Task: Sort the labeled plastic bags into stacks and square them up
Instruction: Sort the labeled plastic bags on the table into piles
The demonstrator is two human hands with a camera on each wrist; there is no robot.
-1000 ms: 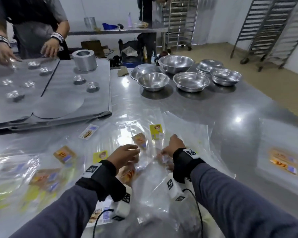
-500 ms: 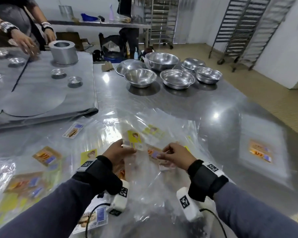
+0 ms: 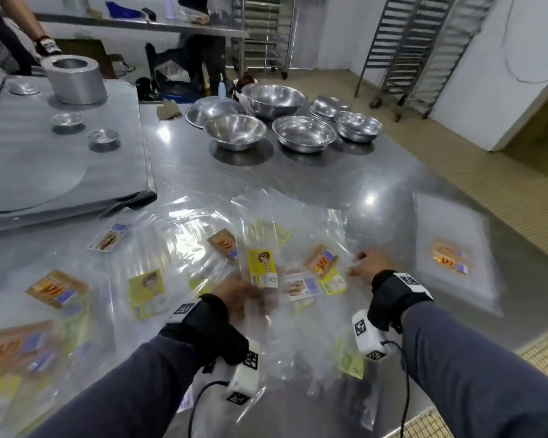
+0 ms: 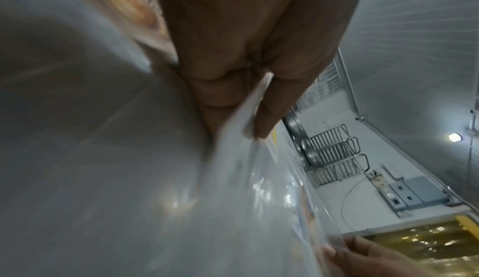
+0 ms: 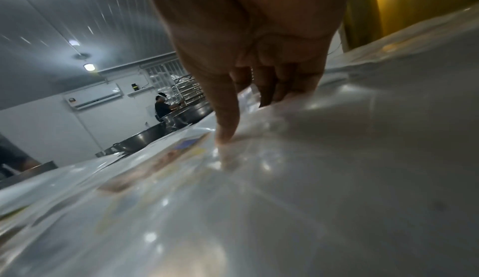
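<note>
Clear plastic bags with orange labels (image 3: 321,261) and yellow labels (image 3: 148,292) lie scattered and overlapping on the steel table (image 3: 298,184). My left hand (image 3: 234,290) pinches a clear bag with a yellow label (image 3: 261,271) between thumb and fingers; the left wrist view shows the film caught in that pinch. My right hand (image 3: 363,263) grips the bag's far edge, thumb on top and fingers curled under the film. A squared stack of orange-labelled bags (image 3: 450,257) lies to the right of my right hand.
Several steel bowls (image 3: 302,132) stand at the back of the table. Grey metal trays (image 3: 60,159) with a round tin (image 3: 73,79) and small moulds fill the back left, where another person's hand (image 3: 46,47) works. The table's right edge (image 3: 519,346) is close.
My hands have spread apart: the right one moved right toward the stack, the left stayed near the middle. The yellow-labelled bag now stretches between them.
</note>
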